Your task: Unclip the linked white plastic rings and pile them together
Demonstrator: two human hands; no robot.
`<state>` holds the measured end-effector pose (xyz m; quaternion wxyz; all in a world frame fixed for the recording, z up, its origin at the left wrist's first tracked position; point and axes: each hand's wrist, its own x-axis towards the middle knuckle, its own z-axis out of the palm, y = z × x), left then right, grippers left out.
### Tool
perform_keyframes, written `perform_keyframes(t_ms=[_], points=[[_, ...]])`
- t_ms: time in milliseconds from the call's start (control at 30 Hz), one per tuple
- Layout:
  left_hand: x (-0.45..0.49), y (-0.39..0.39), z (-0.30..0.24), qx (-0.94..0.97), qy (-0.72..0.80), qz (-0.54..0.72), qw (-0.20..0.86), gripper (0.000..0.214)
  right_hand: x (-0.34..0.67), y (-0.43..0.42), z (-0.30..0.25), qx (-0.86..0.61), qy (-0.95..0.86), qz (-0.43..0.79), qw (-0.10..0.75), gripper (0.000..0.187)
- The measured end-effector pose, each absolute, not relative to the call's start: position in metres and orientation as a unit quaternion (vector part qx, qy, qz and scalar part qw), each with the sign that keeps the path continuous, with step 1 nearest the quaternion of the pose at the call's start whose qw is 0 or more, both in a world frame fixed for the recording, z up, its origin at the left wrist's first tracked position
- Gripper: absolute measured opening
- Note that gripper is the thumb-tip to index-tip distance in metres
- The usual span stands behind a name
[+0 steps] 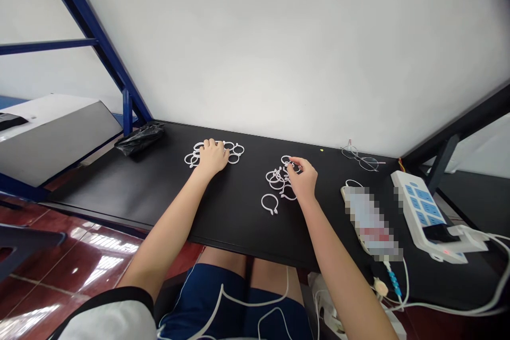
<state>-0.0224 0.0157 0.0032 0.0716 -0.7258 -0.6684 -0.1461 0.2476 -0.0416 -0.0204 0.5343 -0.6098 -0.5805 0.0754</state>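
Many thin wht plastic loops (278, 178), 2 piles

We see bright, even light w/ only faint, soft shadows on the matte black desktop (223, 218). The glossy red-brown floor (59, 276) throws white glare streaks, lower left. Wide-angle lens bends the edges: the blue steel frame (91, 26) leans hard. Top-right corner darkens. Pic is sharp exc. a pixelated patch (370, 223) at right.

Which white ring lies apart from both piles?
The lone ring nearest the front edge of the table; all others sit bunched under the left hand or by the right hand.
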Motion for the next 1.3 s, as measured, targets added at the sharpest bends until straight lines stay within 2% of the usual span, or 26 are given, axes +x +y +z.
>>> perform_keyframes(t_ms=[133,267,400,500,733,1200,1300], points=[[-0.021,0.015,0.005,-0.725,-0.668,-0.156,0.061,0.039,0.241,-0.045,-0.017,-0.577,-0.618,0.096,0.525,0.019],[-0.019,0.016,0.005,-0.733,-0.647,-0.206,0.048,0.034,0.234,-0.047,-0.016,-0.551,-0.662,0.107,0.497,0.016],[-0.006,0.013,0.009,-0.796,-0.511,-0.323,-0.037,0.022,0.232,-0.047,-0.018,-0.551,-0.687,0.113,0.46,0.012],[0.008,0.002,0.012,-0.837,-0.398,-0.359,-0.109,0.018,0.233,-0.047,-0.02,-0.561,-0.69,0.117,0.442,0.013],[0.027,-0.016,0.006,-0.89,-0.303,-0.279,-0.197,0.014,0.234,-0.046,-0.022,-0.572,-0.682,0.135,0.434,0.017],[0.033,-0.017,-0.001,-0.9,-0.278,-0.256,-0.215,0.014,0.231,-0.043,-0.024,-0.558,-0.657,0.161,0.481,0.018],[0.034,-0.017,-0.002,-0.904,-0.281,-0.239,-0.217,0.022,0.231,-0.043,-0.024,-0.555,-0.65,0.165,0.493,0.018]])
